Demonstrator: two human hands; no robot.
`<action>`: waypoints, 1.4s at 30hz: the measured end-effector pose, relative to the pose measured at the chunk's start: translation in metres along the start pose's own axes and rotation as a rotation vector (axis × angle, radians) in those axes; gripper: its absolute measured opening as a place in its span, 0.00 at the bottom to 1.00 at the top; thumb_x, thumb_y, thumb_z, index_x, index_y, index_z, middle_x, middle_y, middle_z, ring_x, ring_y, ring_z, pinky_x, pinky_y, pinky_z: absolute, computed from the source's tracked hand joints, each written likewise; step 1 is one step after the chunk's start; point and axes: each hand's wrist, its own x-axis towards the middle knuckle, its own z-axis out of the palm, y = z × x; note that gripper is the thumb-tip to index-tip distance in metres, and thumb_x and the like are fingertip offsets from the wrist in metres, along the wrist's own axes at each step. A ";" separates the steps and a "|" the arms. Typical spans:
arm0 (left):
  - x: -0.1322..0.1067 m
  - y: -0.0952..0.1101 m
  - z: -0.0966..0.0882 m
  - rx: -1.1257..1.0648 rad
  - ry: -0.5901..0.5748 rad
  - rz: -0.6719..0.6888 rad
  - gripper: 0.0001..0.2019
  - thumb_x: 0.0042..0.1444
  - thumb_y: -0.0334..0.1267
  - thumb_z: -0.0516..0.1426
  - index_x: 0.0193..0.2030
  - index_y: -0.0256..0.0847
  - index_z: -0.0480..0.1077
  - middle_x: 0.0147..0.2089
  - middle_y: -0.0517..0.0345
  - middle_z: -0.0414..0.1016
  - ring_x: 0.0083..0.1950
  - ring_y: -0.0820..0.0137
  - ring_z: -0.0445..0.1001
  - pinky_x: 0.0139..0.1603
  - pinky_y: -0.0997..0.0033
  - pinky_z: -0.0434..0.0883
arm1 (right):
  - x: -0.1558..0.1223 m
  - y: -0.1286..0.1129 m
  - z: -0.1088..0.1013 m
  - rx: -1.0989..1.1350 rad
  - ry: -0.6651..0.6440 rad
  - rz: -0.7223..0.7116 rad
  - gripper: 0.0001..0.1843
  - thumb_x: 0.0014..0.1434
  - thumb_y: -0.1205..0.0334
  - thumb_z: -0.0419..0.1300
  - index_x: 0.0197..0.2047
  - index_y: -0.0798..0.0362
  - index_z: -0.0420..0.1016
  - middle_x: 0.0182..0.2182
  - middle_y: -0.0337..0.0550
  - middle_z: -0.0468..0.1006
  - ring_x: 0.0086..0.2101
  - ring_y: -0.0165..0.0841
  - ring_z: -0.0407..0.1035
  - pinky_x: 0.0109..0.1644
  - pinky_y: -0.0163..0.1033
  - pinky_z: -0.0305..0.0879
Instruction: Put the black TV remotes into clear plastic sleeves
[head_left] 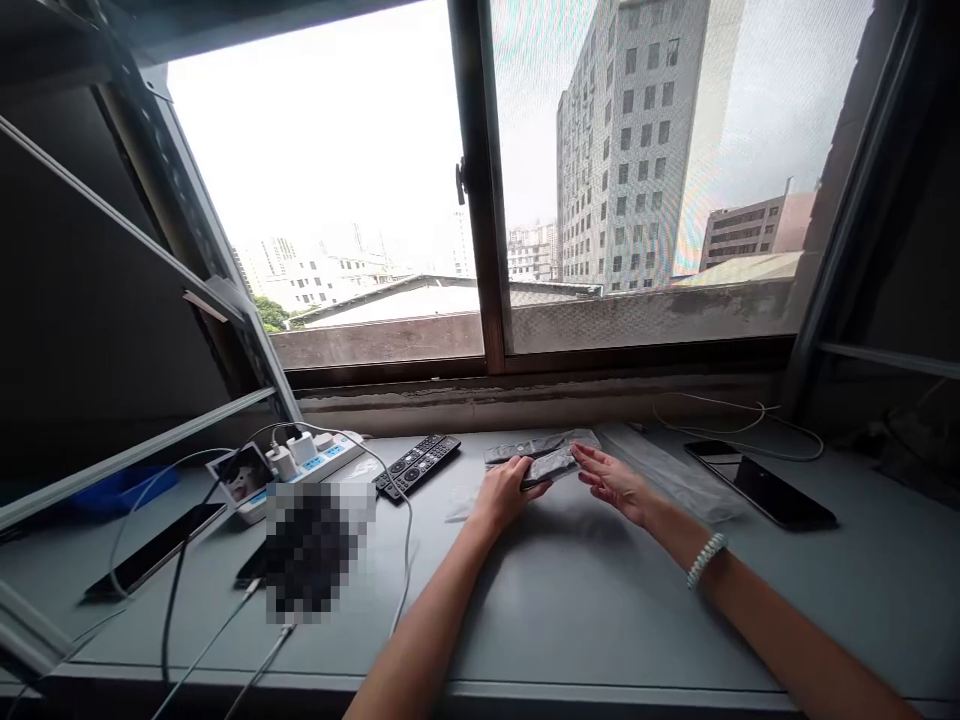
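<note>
My left hand (504,490) grips a plastic-wrapped packet (551,464), and my right hand (609,482) is at its other end.
From my distant seat I see the packet held between the two hands, just above the tabletop (600,610); the left fingers are clamped on its near end, while the right hand's fingertips are at the far end, and I cannot tell whether they pinch it. Just beyond the packet lies a wrapped remote (517,450), close past the left hand's knuckles. Left of that hand, well apart, I have two bare remotes (417,467) side by side, with a power strip (330,462) farther left. Clear plastic (679,475) lies just beyond and right of the right hand, and a black phone (761,485) rests farther right.
</note>
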 end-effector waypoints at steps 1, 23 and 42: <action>0.000 0.000 -0.001 0.010 0.003 -0.002 0.17 0.59 0.50 0.51 0.48 0.42 0.68 0.45 0.54 0.74 0.44 0.65 0.74 0.44 0.71 0.68 | -0.001 0.000 0.000 -0.014 -0.044 0.026 0.20 0.50 0.53 0.65 0.46 0.50 0.73 0.42 0.43 0.76 0.26 0.22 0.69 0.17 0.22 0.59; -0.004 0.020 0.008 0.022 -0.002 0.186 0.23 0.55 0.56 0.53 0.48 0.39 0.67 0.43 0.53 0.73 0.44 0.65 0.73 0.47 0.67 0.66 | -0.009 0.020 0.006 -0.191 -0.103 0.037 0.22 0.45 0.65 0.65 0.47 0.48 0.73 0.26 0.35 0.75 0.19 0.22 0.60 0.18 0.26 0.57; -0.004 0.016 0.011 0.043 -0.004 0.063 0.25 0.56 0.45 0.53 0.59 0.43 0.58 0.52 0.51 0.67 0.53 0.61 0.66 0.54 0.61 0.61 | 0.017 0.012 -0.021 -0.073 0.271 -0.158 0.14 0.50 0.69 0.59 0.41 0.48 0.72 0.36 0.41 0.77 0.34 0.29 0.72 0.26 0.27 0.68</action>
